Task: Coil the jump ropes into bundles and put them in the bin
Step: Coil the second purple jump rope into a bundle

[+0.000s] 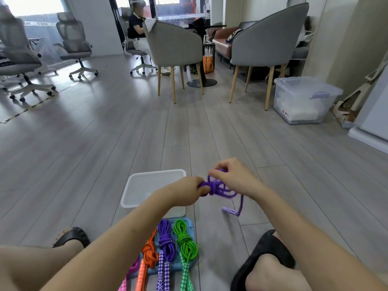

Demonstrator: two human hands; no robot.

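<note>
A purple jump rope (218,189) is half coiled in the air between my hands. My left hand (185,192) grips one end of the bundle. My right hand (233,175) pinches a loop at its top. One strand hangs down to a patterned purple handle (231,211) near the floor. A white plastic bin (134,192) sits on the floor just left of my hands, partly hidden by my left forearm. Coiled orange (149,252), purple (165,240) and green (185,241) ropes lie side by side on a blue mat (190,224) close to me; a pink rope (133,267) peeks out at their left.
My feet in black sandals (71,236) (266,250) flank the mat. Grey wood floor stretches ahead. Two grey armchairs (174,45) (270,40) stand beyond, with a clear lidded storage box (304,99) at the right. Office chairs (73,45) and a seated person (136,30) are far back.
</note>
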